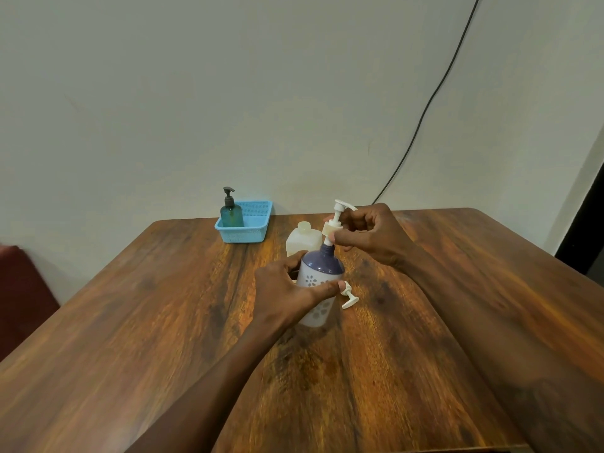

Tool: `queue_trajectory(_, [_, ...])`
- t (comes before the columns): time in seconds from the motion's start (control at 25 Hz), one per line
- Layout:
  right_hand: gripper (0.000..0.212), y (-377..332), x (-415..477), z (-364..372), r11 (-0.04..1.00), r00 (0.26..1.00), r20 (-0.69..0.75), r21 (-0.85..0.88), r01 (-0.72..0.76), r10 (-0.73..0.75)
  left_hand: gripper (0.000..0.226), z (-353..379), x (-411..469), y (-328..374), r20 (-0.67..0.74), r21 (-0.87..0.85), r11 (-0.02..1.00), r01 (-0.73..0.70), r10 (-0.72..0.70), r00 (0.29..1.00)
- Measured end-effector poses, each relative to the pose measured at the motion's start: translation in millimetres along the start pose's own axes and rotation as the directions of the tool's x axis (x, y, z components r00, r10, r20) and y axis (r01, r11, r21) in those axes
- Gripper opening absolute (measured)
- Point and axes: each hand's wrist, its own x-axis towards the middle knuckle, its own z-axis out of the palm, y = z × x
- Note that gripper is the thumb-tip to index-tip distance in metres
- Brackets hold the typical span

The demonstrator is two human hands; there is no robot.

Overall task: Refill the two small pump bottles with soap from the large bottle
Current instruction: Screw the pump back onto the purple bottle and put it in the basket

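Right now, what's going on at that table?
A person's left hand grips the purple-and-white bottle while the right hand pinches its white pump, raised above the neck with the tube inside. An uncapped cream bottle stands behind, a loose pump lies on the table beside it, and a teal pump bottle sits in the blue basket.

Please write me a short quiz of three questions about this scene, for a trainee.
1. True or false: the teal bottle stands inside the blue basket.
2. What does the left hand grip? A. the flowered bottle B. the cream bottle C. the basket
3. Fill in: the right hand holds a white ____ at the flowered bottle's neck.
Key: 1 true; 2 A; 3 pump.
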Motion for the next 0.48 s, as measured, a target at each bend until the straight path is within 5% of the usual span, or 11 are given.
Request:
queue_trajectory(0.16, [0.017, -1.4, -1.4, 3.4, 1.000, 0.999, -0.029, -0.011, 0.027, -0.027, 0.080, 0.4, -0.2, -2.0, -0.005, 0.016, 1.000, 0.003, -0.003, 1.000])
queue_trajectory(0.28, [0.019, 0.0, -2.5, 6.2, 0.992, 0.983, -0.182, 0.129, 0.010, 0.014, 0.075, -1.4, -0.9, -7.2, 0.023, -0.007, 0.999, 0.045, -0.045, 0.999])
queue_trajectory(0.48, [0.014, 10.4, 8.1, -9.0, 0.946, 0.855, -0.475, 0.321, -0.051, 0.207, 0.072, -4.0, -10.6, -25.2, 0.041, -0.012, 0.994, 0.113, -0.112, 0.993])
